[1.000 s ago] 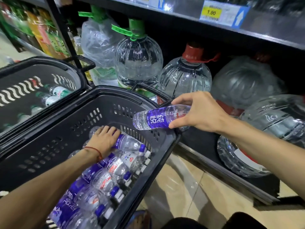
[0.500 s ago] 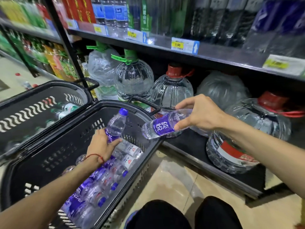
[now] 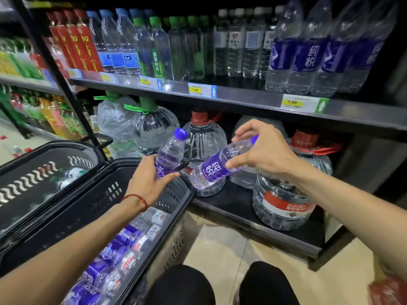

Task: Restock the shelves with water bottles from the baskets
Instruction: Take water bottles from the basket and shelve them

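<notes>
Gripping an upright clear plastic bottle (image 3: 170, 150) at centre frame, the left hand (image 3: 149, 183) hangs above a black slotted basket (image 3: 105, 194); the right hand (image 3: 264, 150) pinches a tilted purple-labelled bottle (image 3: 212, 171).

Hands: 2, left hand (image 3: 149, 183) and right hand (image 3: 262, 150); small purple-label bottles held: 2, left bottle (image 3: 170, 153), right bottle (image 3: 214, 170); black baskets: 2, near basket (image 3: 105, 194), far basket (image 3: 55, 144); large jugs (image 3: 154, 128) on bottom shelf (image 3: 237, 195): 5 visible; 2 green-capped, 2 red-capped, 1 with cap hidden.

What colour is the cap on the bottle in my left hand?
The cap is blue, clearest in the head view.
</notes>
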Available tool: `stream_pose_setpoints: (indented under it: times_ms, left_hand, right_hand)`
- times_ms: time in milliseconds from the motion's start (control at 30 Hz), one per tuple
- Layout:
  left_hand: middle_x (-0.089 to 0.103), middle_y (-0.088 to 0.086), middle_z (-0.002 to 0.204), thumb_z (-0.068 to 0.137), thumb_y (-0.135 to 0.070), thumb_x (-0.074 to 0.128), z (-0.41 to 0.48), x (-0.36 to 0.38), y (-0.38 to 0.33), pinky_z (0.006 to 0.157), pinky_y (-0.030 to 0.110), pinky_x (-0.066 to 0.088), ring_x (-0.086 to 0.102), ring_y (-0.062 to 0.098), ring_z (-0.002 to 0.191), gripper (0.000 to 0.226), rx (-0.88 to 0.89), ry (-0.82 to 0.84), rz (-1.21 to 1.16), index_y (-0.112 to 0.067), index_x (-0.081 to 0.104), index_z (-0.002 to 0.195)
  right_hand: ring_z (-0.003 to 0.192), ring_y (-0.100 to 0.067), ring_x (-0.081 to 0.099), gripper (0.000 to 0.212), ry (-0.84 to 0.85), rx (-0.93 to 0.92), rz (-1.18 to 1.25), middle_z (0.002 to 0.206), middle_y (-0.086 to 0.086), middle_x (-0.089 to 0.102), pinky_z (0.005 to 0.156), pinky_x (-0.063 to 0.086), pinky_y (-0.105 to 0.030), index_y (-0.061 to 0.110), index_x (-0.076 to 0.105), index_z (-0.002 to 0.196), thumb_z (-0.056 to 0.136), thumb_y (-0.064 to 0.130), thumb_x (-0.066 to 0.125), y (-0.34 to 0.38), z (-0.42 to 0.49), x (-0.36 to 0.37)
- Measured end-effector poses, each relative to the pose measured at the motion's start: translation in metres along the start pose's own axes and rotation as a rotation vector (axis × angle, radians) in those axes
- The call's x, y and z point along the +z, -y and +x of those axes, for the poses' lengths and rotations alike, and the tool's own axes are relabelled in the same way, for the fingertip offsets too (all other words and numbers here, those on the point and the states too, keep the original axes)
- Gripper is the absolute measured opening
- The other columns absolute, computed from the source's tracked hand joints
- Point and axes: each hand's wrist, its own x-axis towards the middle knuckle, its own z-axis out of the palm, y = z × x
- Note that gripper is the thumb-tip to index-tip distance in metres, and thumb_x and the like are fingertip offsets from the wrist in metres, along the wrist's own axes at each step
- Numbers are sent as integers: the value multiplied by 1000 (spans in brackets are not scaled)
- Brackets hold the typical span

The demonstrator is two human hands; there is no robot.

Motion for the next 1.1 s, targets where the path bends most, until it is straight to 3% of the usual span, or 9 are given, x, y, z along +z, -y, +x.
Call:
stream_pose_setpoints:
  times_ms: [33, 100, 200, 300, 433, 633, 800, 1000, 1100]
  left_hand:
    - [56, -6, 99, 77, -64, 74, 2, 2, -5, 77, 40, 54, 58, 11, 85, 51, 15, -9, -12, -29, 53, 108]
    - [60, -12, 96, 79, -56, 78, 5, 3, -23, 77, 34, 53, 58, 1, 84, 39, 63, -10, -59, -35, 53, 100]
    - [64, -13, 93, 82, -45, 82, 12, 6, -42, 78, 29, 52, 61, -1, 86, 29, 116, -3, -116, -35, 57, 95]
    - [65, -3, 106, 82, -49, 81, 18, 15, -53, 86, 38, 54, 63, 12, 96, 36, 163, 0, -142, -28, 62, 105]
    - [62, -1, 109, 80, -51, 81, 22, 24, -81, 87, 37, 51, 61, 14, 100, 43, 201, 21, -180, -27, 59, 107]
    - [56, -21, 94, 83, -28, 83, 20, 28, -147, 73, 2, 37, 53, -23, 88, 28, 358, 24, -299, -32, 57, 94]
    - [61, -19, 87, 84, -23, 83, 24, 31, -192, 72, 2, 40, 57, -18, 82, 31, 467, 22, -398, -38, 55, 86]
    - [68, -6, 110, 84, -36, 83, 27, 39, -230, 92, 28, 50, 64, 8, 103, 31, 474, 50, -554, -38, 59, 103]
    - [68, -6, 114, 83, -38, 84, 34, 35, -255, 94, 24, 49, 64, 5, 105, 38, 498, 63, -588, -31, 61, 112]
  right_hand:
    - [85, -8, 68, 72, -28, -7, 10, 96, 16, 77, 80, 59, -34, 29, 64, 99, 41, 35, 106, 1, -1, -5]
    - [85, -13, 70, 69, -58, -22, 3, 95, 15, 77, 81, 60, -38, 28, 65, 97, 42, 32, 106, 2, -2, -14]
    - [90, -6, 70, 65, -60, -36, -33, 94, 15, 77, 86, 56, -26, 27, 69, 99, 45, 31, 105, -3, -10, -25]
    - [88, -2, 70, 62, -110, 28, 68, 97, 13, 78, 73, 51, -9, 26, 73, 101, 48, 28, 105, -16, -22, -40]
    - [86, 0, 67, 58, -203, 101, 236, 100, 10, 78, 77, 49, -16, 25, 75, 102, 51, 27, 104, -26, -37, -64]
    - [93, -1, 71, 52, -262, 92, 296, 102, 8, 79, 85, 55, -20, 21, 76, 105, 60, 20, 101, -18, -61, -102]
    - [91, -4, 73, 51, -317, 1, 250, 102, 2, 79, 81, 55, -16, 11, 73, 109, 64, 8, 98, -16, -78, -133]
    - [101, -21, 71, 43, -355, -115, 65, 109, 0, 70, 92, 60, -44, 15, 60, 115, 82, 6, 86, -14, -98, -157]
    - [100, -13, 68, 41, -406, -122, 25, 110, 2, 66, 87, 58, -27, 15, 53, 119, 89, 13, 81, -5, -106, -175]
